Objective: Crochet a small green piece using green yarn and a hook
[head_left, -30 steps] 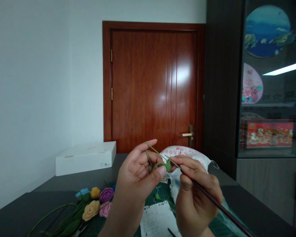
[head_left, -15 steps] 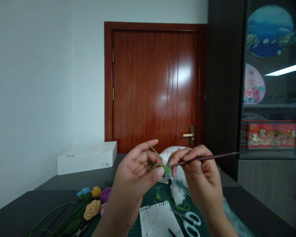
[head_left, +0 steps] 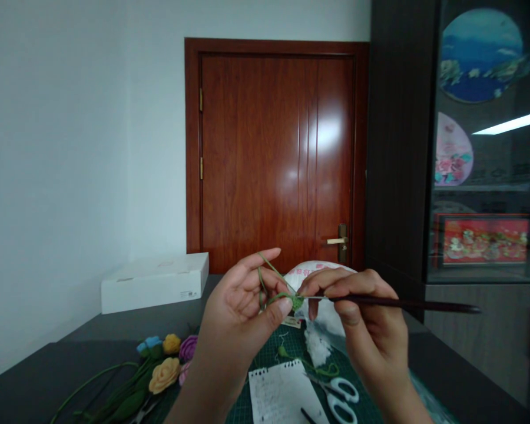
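Note:
My left hand (head_left: 242, 318) pinches a small green crochet piece (head_left: 297, 303) between thumb and fingers. Green yarn (head_left: 271, 268) runs over its raised index finger and loops around the other fingers. In my right hand (head_left: 366, 330) is a crochet hook (head_left: 393, 301) with a dark handle, lying nearly level. The hook's thin metal end meets the green piece; whether it passes through a stitch is too small to tell. Both hands are held above the table, close together.
Below lie a green cutting mat (head_left: 265, 347), a written notepad page (head_left: 282, 388), scissors (head_left: 342, 397) and white stuffing (head_left: 318, 347). Crocheted flowers (head_left: 164, 376) rest at left. A white box (head_left: 154, 285) stands behind them, and a white plastic bag (head_left: 322, 271) sits beyond my hands.
My right hand has shifted slightly right, and the hook has swung from tilting up at its handle end to nearly level. The left hand keeps its pinch on the green piece.

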`<action>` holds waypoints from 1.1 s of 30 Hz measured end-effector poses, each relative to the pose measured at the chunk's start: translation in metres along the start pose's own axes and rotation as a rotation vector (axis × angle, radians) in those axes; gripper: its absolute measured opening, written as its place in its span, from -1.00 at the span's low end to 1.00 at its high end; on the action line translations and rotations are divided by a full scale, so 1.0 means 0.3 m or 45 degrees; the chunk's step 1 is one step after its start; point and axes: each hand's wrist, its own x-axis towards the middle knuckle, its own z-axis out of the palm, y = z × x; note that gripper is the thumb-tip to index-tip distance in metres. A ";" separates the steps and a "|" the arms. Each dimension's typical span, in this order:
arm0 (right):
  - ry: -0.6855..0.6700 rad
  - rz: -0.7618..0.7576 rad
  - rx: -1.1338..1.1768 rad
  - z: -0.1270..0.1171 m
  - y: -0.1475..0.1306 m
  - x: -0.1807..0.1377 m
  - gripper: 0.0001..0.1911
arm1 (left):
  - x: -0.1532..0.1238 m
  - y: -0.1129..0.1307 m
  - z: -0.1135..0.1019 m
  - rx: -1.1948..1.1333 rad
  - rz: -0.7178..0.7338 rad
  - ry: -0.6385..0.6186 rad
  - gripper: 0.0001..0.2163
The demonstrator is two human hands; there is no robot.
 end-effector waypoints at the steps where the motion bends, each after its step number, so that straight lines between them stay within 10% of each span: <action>1: -0.004 -0.010 -0.014 -0.001 -0.001 0.001 -0.89 | 0.000 0.000 -0.001 -0.001 0.006 0.001 -0.50; 12: -0.111 -0.443 -0.528 0.016 0.019 -0.007 -0.68 | -0.008 -0.001 0.009 -0.018 0.031 0.054 -0.49; 33: 0.100 -0.344 -0.403 0.040 0.054 -0.029 -0.70 | -0.002 0.000 0.016 -0.040 -0.092 0.110 -0.56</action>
